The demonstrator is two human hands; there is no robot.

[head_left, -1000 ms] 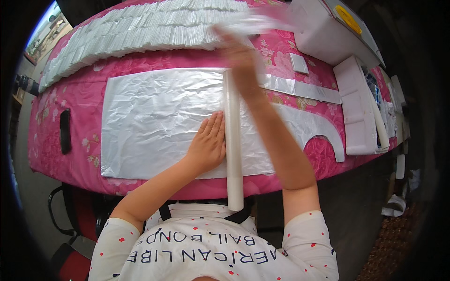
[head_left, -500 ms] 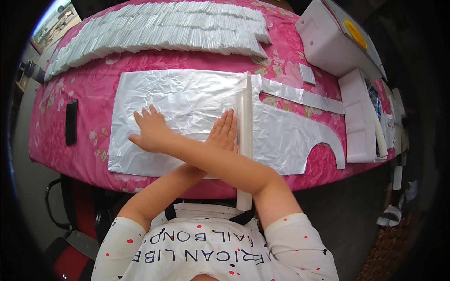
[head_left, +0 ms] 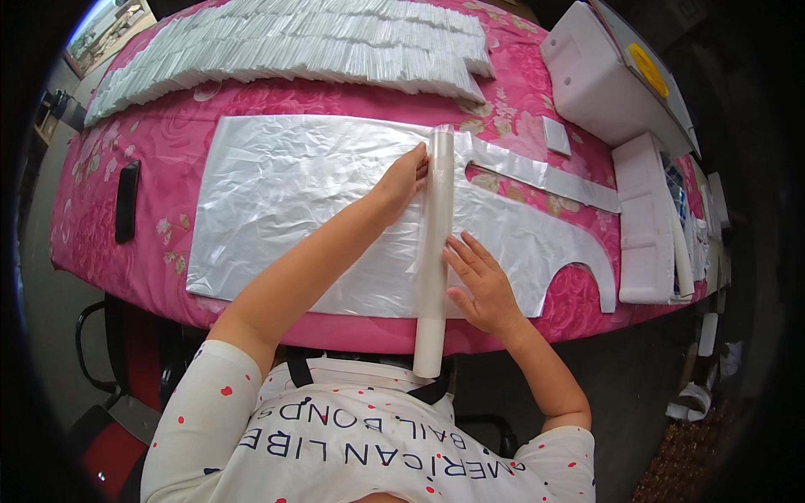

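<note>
A thin whitish plastic apron (head_left: 310,210) lies spread on the table, its cut straps and curved cut-out on the right. Across it, front to back, rests a pale tube-like roll (head_left: 434,260), its near end past the table's front edge. My left hand (head_left: 404,183) is on the apron against the roll's left side near the far end, fingers stretched along it and partly hidden. On the other side my right hand (head_left: 482,285) is open, its fingertips at the roll's right edge and its palm over the apron.
Rows of folded white plastic packets (head_left: 285,50) cover the table's back. A black phone-like object (head_left: 127,201) lies left on the pink floral cloth (head_left: 168,159). White foam boxes (head_left: 579,75) and a small white square piece (head_left: 555,136) are at right. A red-black chair (head_left: 142,360) stands front left.
My arms were crossed and are now uncrossed. My right hand has moved from the apron's left part to the roll's right side. My left hand has slid farther back along the roll.
</note>
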